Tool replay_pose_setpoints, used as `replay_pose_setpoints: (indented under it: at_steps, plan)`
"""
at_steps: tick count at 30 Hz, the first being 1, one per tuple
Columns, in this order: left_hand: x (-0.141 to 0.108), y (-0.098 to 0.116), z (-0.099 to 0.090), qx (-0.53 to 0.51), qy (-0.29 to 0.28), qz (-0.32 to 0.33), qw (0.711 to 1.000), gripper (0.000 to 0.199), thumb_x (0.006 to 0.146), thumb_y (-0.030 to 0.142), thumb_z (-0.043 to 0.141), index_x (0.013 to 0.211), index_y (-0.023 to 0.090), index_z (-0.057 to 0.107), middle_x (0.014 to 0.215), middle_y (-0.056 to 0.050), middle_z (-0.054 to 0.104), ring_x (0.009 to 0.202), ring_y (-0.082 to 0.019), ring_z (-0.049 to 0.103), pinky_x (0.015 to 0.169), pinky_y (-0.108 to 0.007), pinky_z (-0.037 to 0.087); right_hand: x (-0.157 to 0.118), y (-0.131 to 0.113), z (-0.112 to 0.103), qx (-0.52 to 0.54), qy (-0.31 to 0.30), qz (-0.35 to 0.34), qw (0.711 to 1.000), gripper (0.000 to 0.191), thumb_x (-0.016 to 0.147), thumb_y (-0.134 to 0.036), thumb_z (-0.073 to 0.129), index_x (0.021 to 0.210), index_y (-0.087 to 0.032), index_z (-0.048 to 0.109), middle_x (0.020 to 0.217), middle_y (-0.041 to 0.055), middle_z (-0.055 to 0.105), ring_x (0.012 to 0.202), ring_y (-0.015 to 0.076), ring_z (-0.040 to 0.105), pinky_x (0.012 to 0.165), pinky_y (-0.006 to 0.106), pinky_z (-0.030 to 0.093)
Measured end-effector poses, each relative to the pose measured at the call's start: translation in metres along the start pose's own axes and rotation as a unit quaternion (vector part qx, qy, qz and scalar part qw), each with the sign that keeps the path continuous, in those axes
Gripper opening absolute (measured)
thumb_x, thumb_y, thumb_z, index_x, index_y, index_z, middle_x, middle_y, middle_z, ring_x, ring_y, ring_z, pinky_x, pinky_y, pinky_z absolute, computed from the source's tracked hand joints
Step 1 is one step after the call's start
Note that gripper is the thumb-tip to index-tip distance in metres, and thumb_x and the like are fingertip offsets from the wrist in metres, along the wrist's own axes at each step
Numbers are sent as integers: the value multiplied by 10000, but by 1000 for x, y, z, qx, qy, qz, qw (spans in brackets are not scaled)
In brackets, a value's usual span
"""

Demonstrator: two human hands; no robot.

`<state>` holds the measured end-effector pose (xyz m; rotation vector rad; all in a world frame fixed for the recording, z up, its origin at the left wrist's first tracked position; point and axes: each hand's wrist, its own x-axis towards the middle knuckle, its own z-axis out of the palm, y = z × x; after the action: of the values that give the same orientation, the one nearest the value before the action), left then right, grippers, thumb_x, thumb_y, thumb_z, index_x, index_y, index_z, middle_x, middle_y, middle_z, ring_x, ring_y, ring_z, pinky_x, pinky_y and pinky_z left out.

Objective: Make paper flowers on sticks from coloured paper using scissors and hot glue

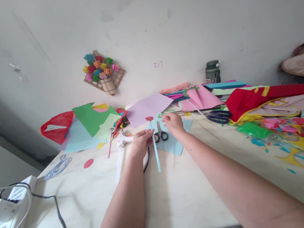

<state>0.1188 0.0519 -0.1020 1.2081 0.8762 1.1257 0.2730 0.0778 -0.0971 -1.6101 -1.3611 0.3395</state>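
My left hand (142,139) is closed, pinching a narrow light blue paper strip (157,155) that hangs down toward the table. A red paper flower (149,118) shows at the strip's upper end. With thumb and finger together, my right hand (174,122) holds a small green paper piece (160,116), just right of the flower. Between the hands lie dark-handled scissors (161,135), blades pointing away from me, on a light blue paper sheet (178,146). A white device (121,139) with a black cord is partly hidden by my left hand and forearm.
Coloured paper sheets (151,108) spread along the wall. Larger scissors (219,117) and a red cloth (244,102) lie to the right, near paper scraps (300,130). A power strip (19,202) with cables is at left. A dark green bottle (212,71) stands at the back.
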Motion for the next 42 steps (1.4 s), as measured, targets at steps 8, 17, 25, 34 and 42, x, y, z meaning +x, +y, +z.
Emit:
replay_pose_setpoints:
  at_steps: [8, 17, 25, 34, 42]
  plan:
    - [5, -2, -5, -70, 81, 36, 994, 253, 576, 311, 696, 716, 127, 594, 591, -15, 611, 476, -70, 526, 454, -173, 403, -4, -4, 5, 259, -76, 22, 963, 223, 713, -321, 484, 571, -151, 512, 554, 4, 590, 399, 67, 492, 356, 160, 332]
    - [9, 0, -8, -149, 150, 83, 974, 225, 569, 237, 693, 731, 121, 587, 663, -25, 632, 483, -70, 543, 447, -180, 429, -18, -17, -6, 322, -412, 27, 852, 201, 709, -307, 563, 649, -115, 571, 614, 24, 627, 337, 31, 413, 313, 160, 257]
    - [9, 1, -7, -164, 136, 93, 973, 212, 587, 226, 685, 748, 130, 586, 727, -31, 639, 504, -69, 552, 450, -177, 435, -22, -31, -10, 169, -344, -77, 920, 229, 678, -334, 574, 659, -121, 657, 412, -58, 433, 377, 35, 316, 371, 170, 202]
    - [6, -1, -1, -78, 93, 52, 991, 280, 574, 320, 696, 722, 128, 556, 701, -40, 632, 563, -95, 575, 479, -176, 419, 23, -14, -29, 6, -101, -93, 991, 216, 693, -335, 532, 665, -180, 679, 564, -16, 578, 564, 98, 486, 524, 193, 323]
    - [6, -4, 6, -3, 33, 59, 998, 281, 620, 393, 648, 669, 149, 517, 385, 72, 417, 319, -27, 321, 342, -153, 205, 54, 41, -66, -50, -3, -17, 999, 216, 710, -325, 490, 648, -183, 641, 625, 6, 605, 593, 120, 512, 528, 204, 337]
